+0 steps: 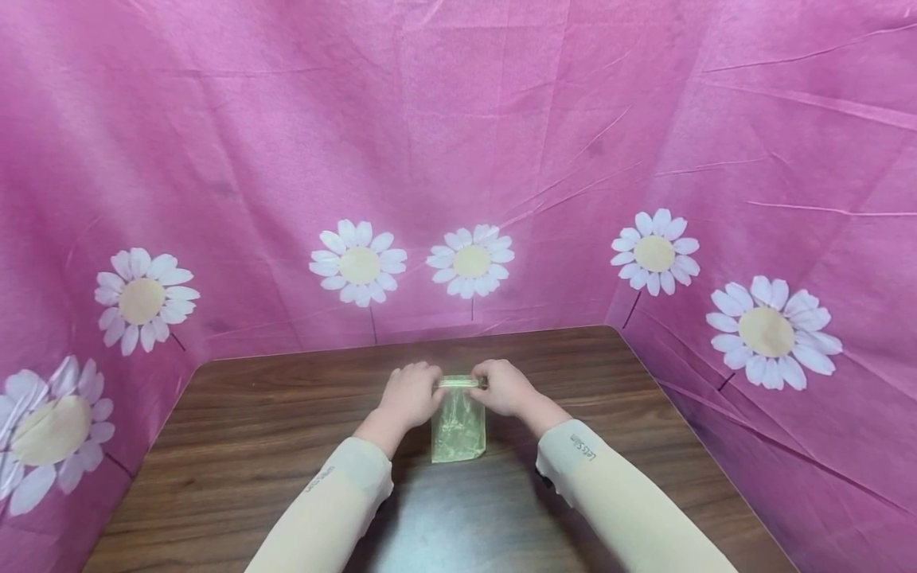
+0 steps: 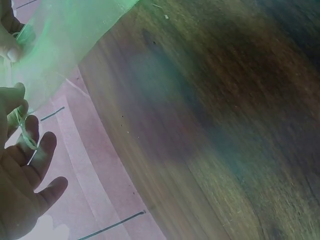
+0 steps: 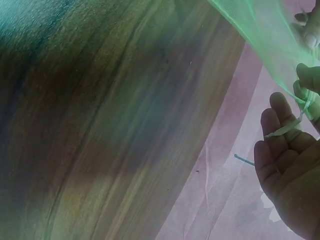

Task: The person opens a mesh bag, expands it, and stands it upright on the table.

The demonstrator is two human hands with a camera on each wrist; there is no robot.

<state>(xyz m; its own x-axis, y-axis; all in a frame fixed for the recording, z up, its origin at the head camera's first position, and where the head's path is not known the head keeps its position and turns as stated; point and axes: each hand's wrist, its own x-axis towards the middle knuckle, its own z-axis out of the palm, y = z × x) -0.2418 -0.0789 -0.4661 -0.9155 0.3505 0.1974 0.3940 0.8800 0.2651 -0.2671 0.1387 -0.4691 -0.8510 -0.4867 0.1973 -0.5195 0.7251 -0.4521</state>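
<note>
A sheer green drawstring pouch (image 1: 458,430) hangs or lies with its mouth at the far end, between both hands in the head view. My left hand (image 1: 410,394) pinches the left corner of the mouth between thumb and index finger. On the opposite corner my right hand (image 1: 507,388) has the same pinch. In the left wrist view a thin ribbon loop (image 2: 27,137) trails over the left fingers, which spread loosely. Another ribbon end (image 3: 287,128) crosses the right fingers in the right wrist view. Whether anything is inside the pouch I cannot tell.
The brown wood-grain table (image 1: 286,414) spreads beneath the hands, its far edge just beyond them. A pink cloth (image 1: 458,119) printed with white daisies hangs behind the table and along both sides.
</note>
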